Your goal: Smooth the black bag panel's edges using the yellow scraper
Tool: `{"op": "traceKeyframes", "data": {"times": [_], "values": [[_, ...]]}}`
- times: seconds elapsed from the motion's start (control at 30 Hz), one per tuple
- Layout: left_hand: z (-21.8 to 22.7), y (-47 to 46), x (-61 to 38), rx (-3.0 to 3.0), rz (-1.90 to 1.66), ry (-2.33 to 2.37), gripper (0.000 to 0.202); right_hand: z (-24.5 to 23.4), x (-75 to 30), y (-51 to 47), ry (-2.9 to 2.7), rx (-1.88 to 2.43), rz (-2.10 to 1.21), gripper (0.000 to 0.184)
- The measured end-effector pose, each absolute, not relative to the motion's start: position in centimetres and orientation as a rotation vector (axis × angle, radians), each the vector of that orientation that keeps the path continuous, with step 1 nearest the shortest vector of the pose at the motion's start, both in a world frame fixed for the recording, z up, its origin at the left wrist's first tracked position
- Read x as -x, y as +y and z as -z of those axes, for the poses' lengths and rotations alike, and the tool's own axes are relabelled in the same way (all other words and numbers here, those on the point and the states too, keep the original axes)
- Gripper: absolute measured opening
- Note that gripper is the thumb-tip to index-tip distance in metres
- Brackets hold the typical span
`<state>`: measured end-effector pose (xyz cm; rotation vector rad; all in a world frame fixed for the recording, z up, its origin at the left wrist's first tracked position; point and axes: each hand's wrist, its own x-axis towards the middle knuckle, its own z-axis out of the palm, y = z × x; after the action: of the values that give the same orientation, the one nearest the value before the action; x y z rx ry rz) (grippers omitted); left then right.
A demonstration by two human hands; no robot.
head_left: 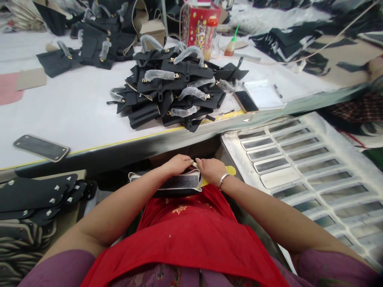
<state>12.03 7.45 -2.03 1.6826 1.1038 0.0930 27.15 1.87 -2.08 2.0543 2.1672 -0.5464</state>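
**Both hands pinched on panel's far edge, over the lap**

Dark panel (179, 183) lay flat on the red apron (191, 231), just below the table (74, 107) edge, long axis running left-right. Left hand (178, 163) and right hand (212, 169) met at its far edge near the right corner, thumbs almost touching. Both were curled narrow, fingertips closed on the panel's pale rim. Left hand sat over the panel itself; right hand hung off its right end, covering a yellow piece (230, 170). Couldn't tell whether that piece was gripped or just under the palm. Metal tray (317, 119) stood just right of the right wrist, stack of black bags (176, 91) well beyond on the table
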Motion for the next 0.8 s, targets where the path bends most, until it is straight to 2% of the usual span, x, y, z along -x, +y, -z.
{"op": "traceKeyframes", "data": {"times": [0.57,0.8], "values": [[1.9,7.9,-10.6,-1.694,0.042,1.059,0.038,1.5,-26.9,1.9,2.288,-1.892,0.352,0.059],[1.6,7.8,-10.3,-1.648,0.06,1.025,0.035,1.6,-27.2,2.5,2.353,-1.753,0.358,0.057]]}}
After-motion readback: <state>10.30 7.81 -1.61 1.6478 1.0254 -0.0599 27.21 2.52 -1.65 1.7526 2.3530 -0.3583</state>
